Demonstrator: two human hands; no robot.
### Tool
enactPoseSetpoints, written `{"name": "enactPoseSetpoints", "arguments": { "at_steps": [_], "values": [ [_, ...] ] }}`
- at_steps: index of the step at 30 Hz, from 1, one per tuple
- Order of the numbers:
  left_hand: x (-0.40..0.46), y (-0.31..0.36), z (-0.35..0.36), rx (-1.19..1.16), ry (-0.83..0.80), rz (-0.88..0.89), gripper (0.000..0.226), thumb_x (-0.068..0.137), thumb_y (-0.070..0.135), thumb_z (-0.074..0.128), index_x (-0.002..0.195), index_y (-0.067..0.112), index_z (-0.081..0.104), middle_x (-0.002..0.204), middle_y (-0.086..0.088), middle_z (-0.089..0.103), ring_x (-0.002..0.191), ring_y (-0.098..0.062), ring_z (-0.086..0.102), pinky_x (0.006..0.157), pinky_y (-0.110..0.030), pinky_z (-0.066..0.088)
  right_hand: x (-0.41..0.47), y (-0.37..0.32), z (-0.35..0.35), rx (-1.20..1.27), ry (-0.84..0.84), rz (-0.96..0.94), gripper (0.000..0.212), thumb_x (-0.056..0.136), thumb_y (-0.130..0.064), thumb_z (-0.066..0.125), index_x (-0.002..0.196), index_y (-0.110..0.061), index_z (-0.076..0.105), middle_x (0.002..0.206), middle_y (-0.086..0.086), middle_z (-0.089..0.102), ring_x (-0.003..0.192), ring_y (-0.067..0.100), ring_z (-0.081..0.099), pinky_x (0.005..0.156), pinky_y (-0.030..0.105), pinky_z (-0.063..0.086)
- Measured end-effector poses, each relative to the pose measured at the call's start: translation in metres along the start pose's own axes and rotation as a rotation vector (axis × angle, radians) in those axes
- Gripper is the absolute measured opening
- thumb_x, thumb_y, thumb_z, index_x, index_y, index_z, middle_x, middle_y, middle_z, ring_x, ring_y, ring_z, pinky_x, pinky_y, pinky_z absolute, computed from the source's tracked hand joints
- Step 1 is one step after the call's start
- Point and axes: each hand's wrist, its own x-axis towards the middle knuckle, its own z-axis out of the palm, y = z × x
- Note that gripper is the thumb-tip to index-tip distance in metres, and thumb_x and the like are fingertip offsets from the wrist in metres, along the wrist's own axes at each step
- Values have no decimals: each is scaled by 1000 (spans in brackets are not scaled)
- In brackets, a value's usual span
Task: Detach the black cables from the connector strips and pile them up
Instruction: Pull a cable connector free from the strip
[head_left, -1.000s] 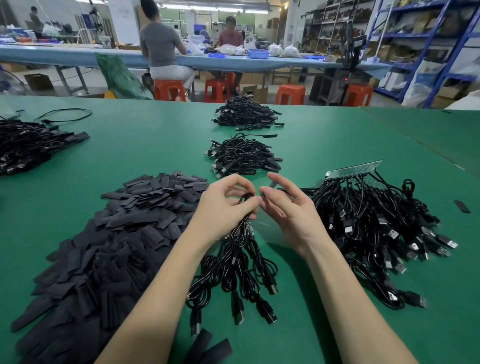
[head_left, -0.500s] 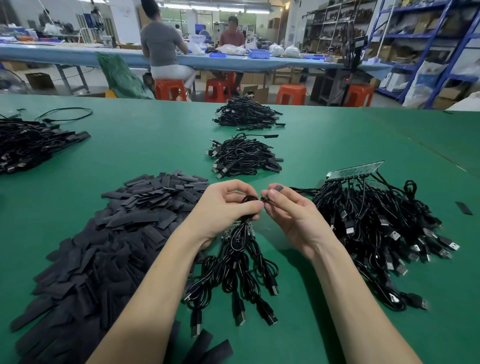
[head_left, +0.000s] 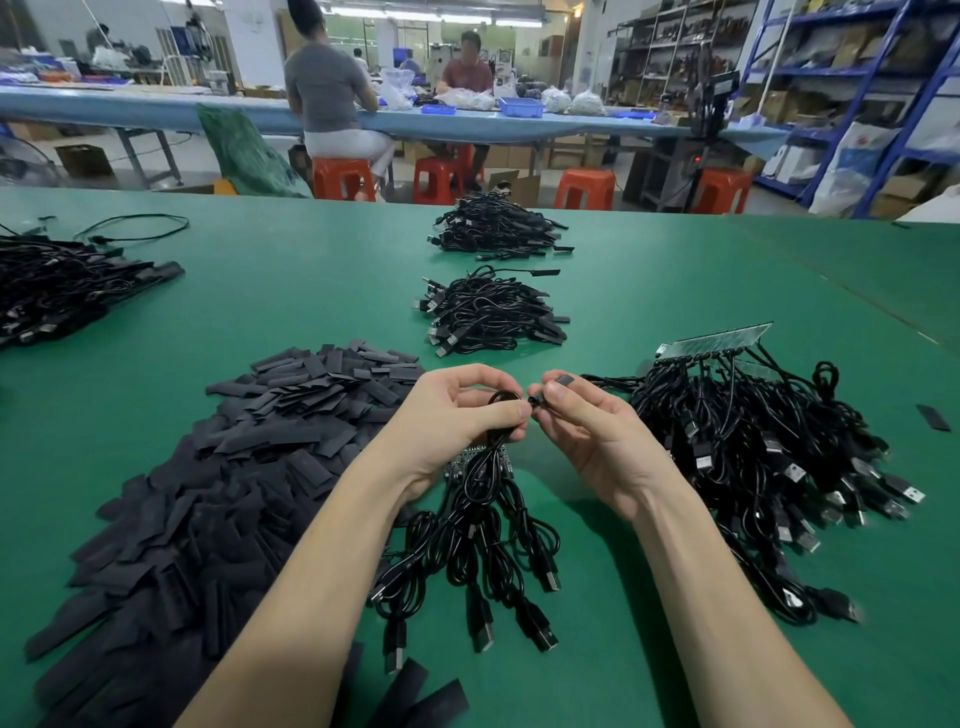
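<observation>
Green work table (head_left: 311, 291) in a workshop with blue shelves (head_left: 857, 78) and orange stools (head_left: 340, 179), left hand (head_left: 457, 421) gripping a looped black cable (head_left: 485, 467), bundle hanging toward the viewer, long axis near to far, right hand (head_left: 592, 431) pinching the cable end (head_left: 536, 401), connector strip (head_left: 717, 340) with cables at right, cable pile (head_left: 491, 314) beyond.

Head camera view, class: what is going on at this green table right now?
A person is working through black USB cables. The left hand grips a cable bundle that hangs down to the green table, and the right hand pinches one cable end beside it. A connector strip with many cables attached lies to the right. Two cable piles sit further back, and flat black strips are heaped on the left.
</observation>
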Motion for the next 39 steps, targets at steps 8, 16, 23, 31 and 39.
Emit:
{"name": "enactPoseSetpoints", "arguments": {
  "at_steps": [8, 16, 23, 31, 39],
  "values": [
    [1, -1, -1, 34, 16, 10, 14, 82, -3, 77, 91, 5, 69, 76, -13, 73, 63, -18, 70, 64, -21, 55, 0, 0, 0, -62, -20, -17, 17, 72, -7, 79, 88, -10, 77, 93, 13, 77, 83, 16, 74, 74, 18, 58],
    [1, -1, -3, 42, 30, -6, 15, 82, -2, 77, 93, 2, 69, 75, -13, 74, 62, -18, 69, 62, -20, 54, 0, 4, 6, -135, -19, -100, 37, 72, -10, 80, 107, -17, 75, 93, 15, 76, 81, 17, 72, 77, 22, 58],
    [3, -2, -2, -16, 50, -28, 16, 81, -1, 78, 93, 4, 69, 82, -14, 77, 63, -17, 71, 63, -21, 56, -1, 10, 14, -119, 23, -233, 30, 76, -13, 77, 105, -22, 79, 91, 13, 76, 85, 19, 73, 79, 25, 58],
    [3, -4, -2, -19, 31, -40, 14, 81, -3, 77, 89, 6, 70, 76, -13, 74, 63, -19, 69, 65, -23, 57, -3, 7, 14, -177, 61, -260, 26, 74, -17, 77, 99, -23, 82, 85, 7, 75, 80, 15, 70, 77, 24, 58],
    [5, -5, 1, -15, 59, -15, 15, 80, -1, 79, 90, 6, 70, 77, -11, 75, 62, -18, 70, 61, -20, 55, -1, 11, 17, -153, 99, -271, 26, 75, -16, 77, 97, -28, 83, 83, 8, 76, 78, 13, 71, 74, 23, 58]
  ]
}}
